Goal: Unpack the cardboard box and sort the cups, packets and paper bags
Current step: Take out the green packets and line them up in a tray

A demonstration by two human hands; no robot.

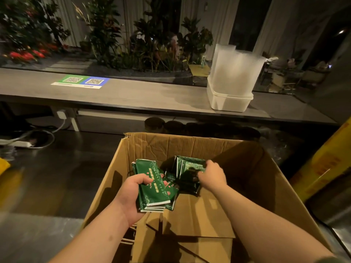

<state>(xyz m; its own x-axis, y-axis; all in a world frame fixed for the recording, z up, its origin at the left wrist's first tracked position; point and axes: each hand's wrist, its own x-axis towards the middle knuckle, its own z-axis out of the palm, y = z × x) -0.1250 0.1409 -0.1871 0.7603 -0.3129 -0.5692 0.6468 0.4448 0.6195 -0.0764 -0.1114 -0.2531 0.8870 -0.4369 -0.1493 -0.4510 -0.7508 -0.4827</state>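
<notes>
Reaching into the cardboard box at 6 o'clock, you have both hands on green packets. Your left hand grips a small stack of packets at 9 o'clock inside the box, with the thumb on top. Your right hand has its fingers curled around more packets toward 1 o'clock in the box. Under them the paper bags lie flat on the bottom, not yet taken out. On the desk at 1 o'clock, well apart from the box, a white tub holds what look like clear cups in stacks. So I judge the cups are mostly done, the packets are in progress, and the bags are left.
</notes>
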